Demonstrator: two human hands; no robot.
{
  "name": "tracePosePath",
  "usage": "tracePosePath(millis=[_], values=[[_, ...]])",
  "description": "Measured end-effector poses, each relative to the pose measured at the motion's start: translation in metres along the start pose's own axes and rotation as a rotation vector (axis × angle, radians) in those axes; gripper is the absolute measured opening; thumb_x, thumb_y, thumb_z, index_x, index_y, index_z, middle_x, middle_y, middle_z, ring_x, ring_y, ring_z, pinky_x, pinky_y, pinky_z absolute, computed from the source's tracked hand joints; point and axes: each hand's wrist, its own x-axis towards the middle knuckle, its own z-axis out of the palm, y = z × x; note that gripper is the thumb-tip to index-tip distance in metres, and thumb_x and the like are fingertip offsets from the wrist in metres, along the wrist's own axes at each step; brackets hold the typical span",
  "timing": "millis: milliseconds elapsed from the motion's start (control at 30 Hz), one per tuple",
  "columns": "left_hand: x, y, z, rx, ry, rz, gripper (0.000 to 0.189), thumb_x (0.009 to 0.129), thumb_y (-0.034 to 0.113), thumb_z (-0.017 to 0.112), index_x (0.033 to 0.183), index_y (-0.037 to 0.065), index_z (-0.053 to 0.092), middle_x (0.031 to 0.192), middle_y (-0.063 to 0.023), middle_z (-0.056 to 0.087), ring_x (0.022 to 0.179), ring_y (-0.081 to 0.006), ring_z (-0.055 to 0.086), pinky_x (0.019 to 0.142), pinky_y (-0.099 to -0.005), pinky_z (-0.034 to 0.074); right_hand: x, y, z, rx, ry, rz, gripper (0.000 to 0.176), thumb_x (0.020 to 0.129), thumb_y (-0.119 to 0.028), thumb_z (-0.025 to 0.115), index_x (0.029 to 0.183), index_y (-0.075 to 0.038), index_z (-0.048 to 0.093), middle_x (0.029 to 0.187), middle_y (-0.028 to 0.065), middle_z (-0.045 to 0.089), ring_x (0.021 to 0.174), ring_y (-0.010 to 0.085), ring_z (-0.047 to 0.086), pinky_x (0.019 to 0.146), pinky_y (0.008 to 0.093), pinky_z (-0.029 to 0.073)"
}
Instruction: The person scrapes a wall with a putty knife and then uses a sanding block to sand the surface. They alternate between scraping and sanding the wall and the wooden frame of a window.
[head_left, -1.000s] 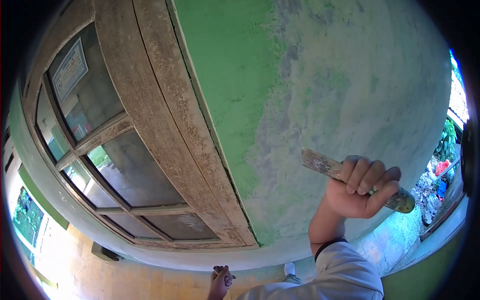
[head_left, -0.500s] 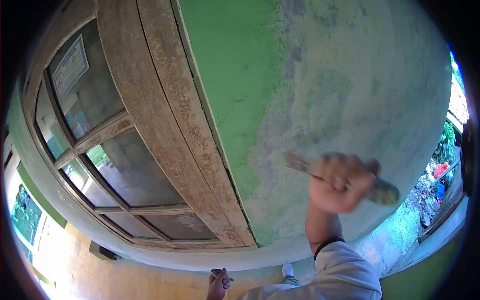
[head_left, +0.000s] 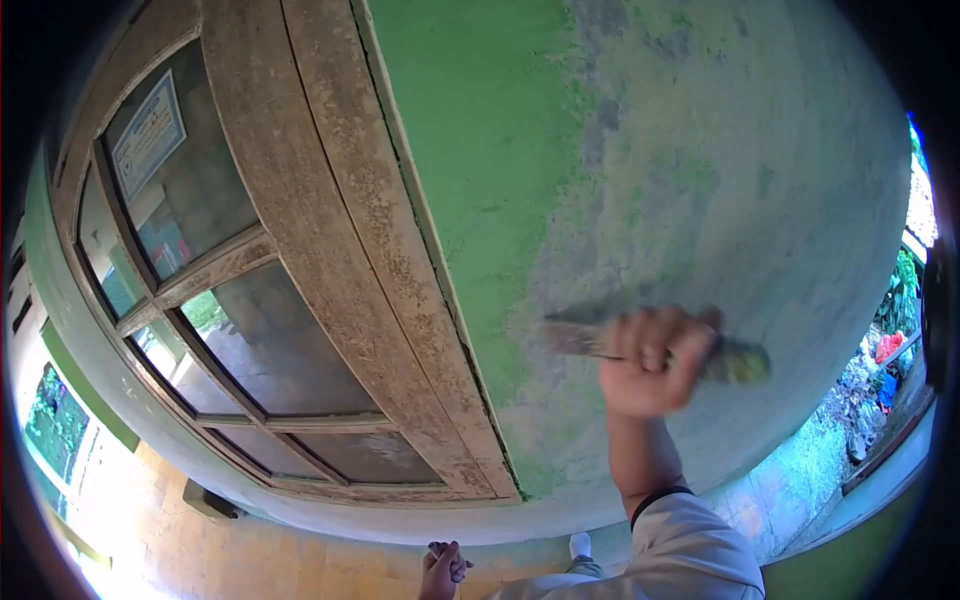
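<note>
- Evidently, in the head view, the right hand [head_left: 650,365] is raised and closed in a full fist around the middle of a flat tool [head_left: 572,337]. The tool is crusted with paint. Its working end juts out to the left of the knuckles and its handle end sticks out to the right. Both show blurred.
- The tool lies crosswise against the wall [head_left: 700,150], over a patch where the green coat has given way to grey. Solid green begins just left of the working end, and the weathered window frame [head_left: 340,220] lies farther left, well apart from the fist.
- As I judge it, the work goes best with the flat edge held low to the wall, using firm, short, overlapping strokes. The wrist should stay locked so the corner does not gouge the plaster, and the strokes should stop short of the frame.
- The left hand [head_left: 443,568] hangs low, far beneath the right and near the tiled floor [head_left: 250,560]. Its fingers look curled, but it is too small to tell whether it grips anything.
- A pale sleeve [head_left: 690,550] covers the right forearm below the wrist.
</note>
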Motion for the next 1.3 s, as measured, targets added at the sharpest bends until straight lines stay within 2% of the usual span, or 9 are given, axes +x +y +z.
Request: tracePosePath(millis=[33, 133, 233, 367, 533, 667, 800, 900, 1300], values=[[0.002, 0.0, -0.003, 0.039, -0.122, 0.024, 0.031, 0.093, 0.018, 0.05, 0.064, 0.012, 0.04, 0.054, 0.0032, 0.035, 0.046, -0.0093, 0.036, 0.066, -0.0347, 0.047, -0.002, -0.005, 0.0, -0.003, 0.002, 0.0, 0.018, 0.095, -0.028, 0.051, 0.083, -0.016, 0.046, 0.06, -0.0014, 0.042, 0.048, 0.0077, 0.038, 0.046, 0.0252, 0.03], [0.007, -0.002, -0.005, 0.018, -0.092, -0.002, 0.032, 0.094, 0.019, 0.049, 0.064, 0.012, 0.04, 0.053, 0.0033, 0.034, 0.046, -0.0092, 0.036, 0.066, -0.0345, 0.047, -0.014, -0.028, 0.001, -0.091, -0.263, -0.156, 0.024, 0.093, -0.034, 0.054, 0.081, -0.016, 0.045, 0.06, -0.0025, 0.042, 0.049, 0.0072, 0.038, 0.048, 0.0221, 0.035], [0.004, 0.003, 0.001, 0.018, -0.107, 0.022, 0.033, 0.094, 0.02, 0.05, 0.063, 0.012, 0.039, 0.053, 0.0032, 0.034, 0.045, -0.0093, 0.035, 0.066, -0.0345, 0.047, -0.01, -0.038, 0.007, -0.11, -0.146, -0.349, 0.028, 0.093, -0.035, 0.054, 0.078, -0.015, 0.042, 0.059, -0.0027, 0.042, 0.048, 0.007, 0.038, 0.047, 0.0219, 0.034], [0.005, -0.004, -0.004, 0.011, -0.1, 0.012, 0.034, 0.094, 0.021, 0.049, 0.063, 0.012, 0.039, 0.053, 0.0031, 0.034, 0.045, -0.0096, 0.035, 0.065, -0.0344, 0.047, -0.02, -0.002, 0.005, -0.162, -0.082, 0.005, 0.031, 0.092, -0.037, 0.055, 0.077, -0.014, 0.04, 0.058, -0.002, 0.04, 0.047, 0.0079, 0.036, 0.046, 0.0227, 0.032], [0.003, 0.0, -0.01, 0.035, -0.131, 0.059, 0.033, 0.095, 0.021, 0.049, 0.064, 0.012, 0.039, 0.053, 0.0029, 0.034, 0.045, -0.0095, 0.035, 0.067, -0.0346, 0.047, -0.02, -0.027, 0.01, -0.047, -0.241, -0.379, 0.036, 0.093, -0.042, 0.051, 0.08, -0.011, 0.038, 0.058, -0.0005, 0.039, 0.047, 0.0106, 0.033, 0.045, 0.0256, 0.028], [-0.009, 0.008, -0.004, 0.044, -0.085, 0.049, 0.033, 0.094, 0.02, 0.05, 0.065, 0.012, 0.039, 0.054, 0.0031, 0.034, 0.045, -0.0093, 0.035, 0.067, -0.0347, 0.047, -0.017, -0.007, 0.006, -0.213, -0.132, -0.187, 0.039, 0.09, -0.043, 0.056, 0.079, -0.011, 0.038, 0.055, -0.0001, 0.038, 0.044, 0.0087, 0.033, 0.04, 0.0236, 0.028], [-0.007, 0.002, -0.021, 0.054, -0.067, 0.032, 0.032, 0.094, 0.02, 0.05, 0.065, 0.012, 0.039, 0.054, 0.0034, 0.034, 0.045, -0.0089, 0.035, 0.067, -0.0345, 0.047, -0.021, -0.032, 0.013, 0.003, -0.183, -0.42, 0.039, 0.09, -0.043, 0.056, 0.082, -0.009, 0.038, 0.053, 0.0008, 0.037, 0.043, 0.011, 0.031, 0.041, 0.0274, 0.024], [-0.015, 0.004, -0.018, 0.036, -0.079, 0.029, 0.031, 0.094, 0.02, 0.051, 0.066, 0.012, 0.04, 0.054, 0.0035, 0.035, 0.046, -0.0086, 0.035, 0.066, -0.0343, 0.046, -0.02, 0.003, -0.001, -0.211, -0.205, -0.204, 0.04, 0.092, -0.047, 0.05, 0.083, -0.01, 0.037, 0.059, 0.0003, 0.04, 0.046, 0.0093, 0.031, 0.044, 0.0254, 0.026], [-0.021, -0.001, -0.013, 0.052, -0.057, 0.03, 0.031, 0.095, 0.019, 0.049, 0.066, 0.012, 0.041, 0.053, 0.004, 0.035, 0.045, -0.0084, 0.036, 0.066, -0.0339, 0.047, -0.018, -0.019, 0.001, -0.102, -0.151, -0.175, 0.043, 0.087, -0.053, 0.053, 0.084, -0.012, 0.041, 0.056, -0.0012, 0.037, 0.046, 0.0092, 0.032, 0.043, 0.0244, 0.025]])
